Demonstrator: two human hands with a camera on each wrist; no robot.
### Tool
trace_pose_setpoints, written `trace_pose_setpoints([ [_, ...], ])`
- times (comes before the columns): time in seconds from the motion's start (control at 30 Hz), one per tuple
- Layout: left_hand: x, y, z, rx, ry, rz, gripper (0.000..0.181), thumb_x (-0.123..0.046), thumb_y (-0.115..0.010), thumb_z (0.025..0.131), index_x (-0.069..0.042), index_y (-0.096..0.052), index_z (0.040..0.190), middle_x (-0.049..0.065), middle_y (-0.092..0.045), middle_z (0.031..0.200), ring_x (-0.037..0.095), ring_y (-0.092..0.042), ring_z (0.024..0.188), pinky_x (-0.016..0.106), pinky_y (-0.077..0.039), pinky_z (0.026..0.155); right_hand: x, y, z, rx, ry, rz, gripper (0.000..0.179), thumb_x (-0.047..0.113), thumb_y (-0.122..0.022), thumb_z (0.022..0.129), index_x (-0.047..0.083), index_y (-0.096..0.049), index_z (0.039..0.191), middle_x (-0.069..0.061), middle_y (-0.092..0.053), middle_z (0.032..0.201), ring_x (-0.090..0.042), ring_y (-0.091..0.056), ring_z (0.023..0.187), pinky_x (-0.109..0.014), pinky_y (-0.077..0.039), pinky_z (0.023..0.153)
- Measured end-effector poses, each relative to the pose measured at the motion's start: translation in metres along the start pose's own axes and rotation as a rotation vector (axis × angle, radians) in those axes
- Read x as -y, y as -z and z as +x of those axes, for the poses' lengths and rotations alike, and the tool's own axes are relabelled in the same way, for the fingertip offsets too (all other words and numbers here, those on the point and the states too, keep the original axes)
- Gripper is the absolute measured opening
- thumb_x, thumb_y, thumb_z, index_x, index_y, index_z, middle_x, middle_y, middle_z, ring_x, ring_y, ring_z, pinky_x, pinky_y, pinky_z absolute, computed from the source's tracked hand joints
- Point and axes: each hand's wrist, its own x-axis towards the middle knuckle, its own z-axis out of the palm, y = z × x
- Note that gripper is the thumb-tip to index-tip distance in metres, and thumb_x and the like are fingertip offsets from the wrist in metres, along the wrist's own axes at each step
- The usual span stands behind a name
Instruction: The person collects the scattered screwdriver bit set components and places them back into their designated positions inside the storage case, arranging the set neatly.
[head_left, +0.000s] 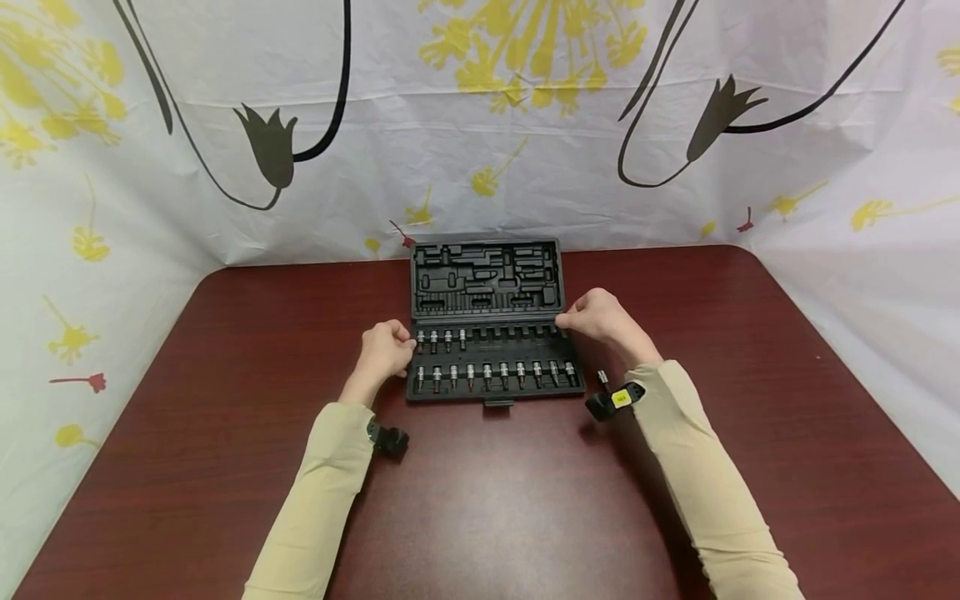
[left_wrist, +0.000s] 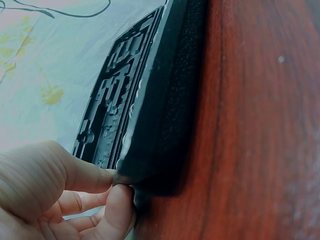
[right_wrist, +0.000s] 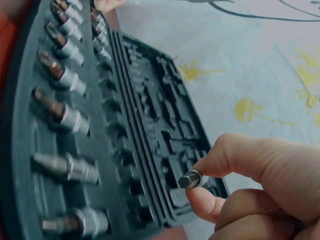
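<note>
A black plastic bit-socket case (head_left: 459,399) lies unfolded on the table, its lid (head_left: 487,317) toward the back. Bit sockets fill the front row, while the back row has several at its left end and bare slots to the right. My left hand (head_left: 385,350) pinches the case's left edge between thumb and fingers. Over the right end of the back row, my right hand (head_left: 602,320) holds a bit socket (right_wrist: 192,179) between thumb and forefinger, its hex tip showing in the right wrist view. The other right-hand fingers are curled under.
One loose bit socket (head_left: 602,379) is on the table (head_left: 487,500) right of the case, close to the right wrist's camera (head_left: 613,403). A latch (head_left: 498,403) juts from the case's front edge. Behind the table hangs a patterned white cloth (head_left: 547,183).
</note>
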Motion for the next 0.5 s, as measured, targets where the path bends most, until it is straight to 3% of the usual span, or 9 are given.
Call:
trace_pose_setpoints([
  [0.3, 0.0, 0.0, 0.0, 0.003, 0.004, -0.002, 0.007, -0.006, -0.057, 0.091, 0.0, -0.056, 0.086, 0.016, -0.064, 0.081, 0.015, -0.057, 0.047, 0.027, -0.054, 0.046, 0.021, -0.01, 0.004, 0.019, 0.024, 0.048, 0.04, 0.019, -0.06, 0.085, 0.013, -0.043, 0.05, 0.006, -0.026, 0.047, -0.009, -0.02, 0.045, -0.025, -0.024, 0.048],
  [0.5, -0.002, 0.0, -0.001, 0.002, 0.012, -0.001, 0.007, -0.006, -0.057, 0.091, 0.0, -0.056, 0.087, 0.015, -0.063, 0.081, 0.015, -0.057, 0.048, 0.027, -0.053, 0.046, 0.034, -0.017, 0.008, 0.026, 0.023, 0.044, 0.03, 0.019, -0.061, 0.085, 0.002, -0.059, 0.06, 0.006, -0.031, 0.046, -0.008, -0.024, 0.044, -0.025, -0.03, 0.049],
])
